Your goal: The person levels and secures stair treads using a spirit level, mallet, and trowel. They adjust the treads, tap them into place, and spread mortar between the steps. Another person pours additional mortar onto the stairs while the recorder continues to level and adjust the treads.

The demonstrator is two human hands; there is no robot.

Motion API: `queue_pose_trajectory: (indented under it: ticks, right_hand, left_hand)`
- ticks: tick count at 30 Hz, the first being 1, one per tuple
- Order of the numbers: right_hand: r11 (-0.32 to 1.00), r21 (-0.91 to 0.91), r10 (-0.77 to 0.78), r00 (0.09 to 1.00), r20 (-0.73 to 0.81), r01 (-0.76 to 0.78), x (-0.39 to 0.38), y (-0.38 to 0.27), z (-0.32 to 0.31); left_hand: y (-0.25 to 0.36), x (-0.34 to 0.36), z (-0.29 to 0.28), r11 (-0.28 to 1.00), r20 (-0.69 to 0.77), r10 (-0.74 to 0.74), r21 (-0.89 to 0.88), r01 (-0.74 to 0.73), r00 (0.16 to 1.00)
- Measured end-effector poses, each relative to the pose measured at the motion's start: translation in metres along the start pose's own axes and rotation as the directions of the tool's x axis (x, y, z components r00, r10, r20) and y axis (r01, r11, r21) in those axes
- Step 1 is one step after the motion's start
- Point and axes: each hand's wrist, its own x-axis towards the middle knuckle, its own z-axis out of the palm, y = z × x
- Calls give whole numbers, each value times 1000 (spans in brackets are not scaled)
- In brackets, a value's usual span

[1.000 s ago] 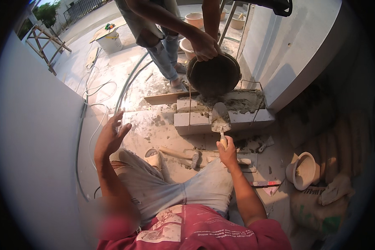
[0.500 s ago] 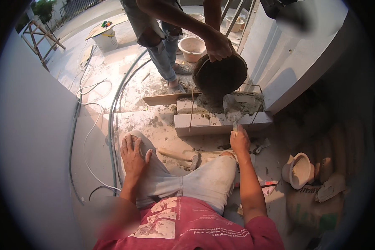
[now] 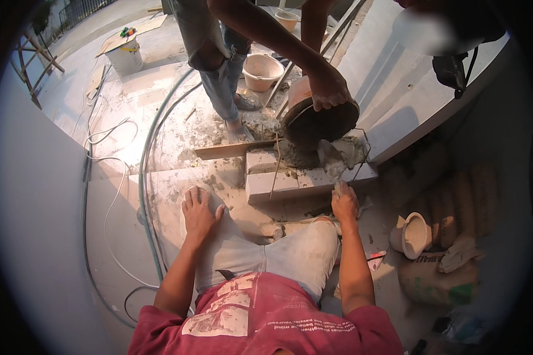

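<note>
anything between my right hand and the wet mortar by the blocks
Nothing visible. The right hand grips what seems a trowel handle at the near edge of the white blocks; the mortar heap lies just beyond. A co-worker's tipped bucket hangs above and behind it, not between.

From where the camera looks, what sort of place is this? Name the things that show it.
Most likely an outdoor building site with masonry under way: a co-worker tips a bucket of wet mortar onto white blocks, hoses trail across the concrete, and a cement sack lies nearby.

A white bucket (image 3: 126, 55) stands far off, a pink basin (image 3: 262, 71) nearer; hoses (image 3: 145, 177) snake across the floor; a cement sack (image 3: 435, 281) slumps at right.
</note>
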Motion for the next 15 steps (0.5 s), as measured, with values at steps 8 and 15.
queue_pose_trajectory:
  ticks: [8,15]
  right_hand:
    - [984,-67,172,975,141,-164,6,-11,6]
    - [989,-133,99,951,293,-62,28,-52,15]
  left_hand:
    - [-1,10,10,999,5,-4,-47,4,1000]
    - [2,12,14,998,47,-51,-45,53,998]
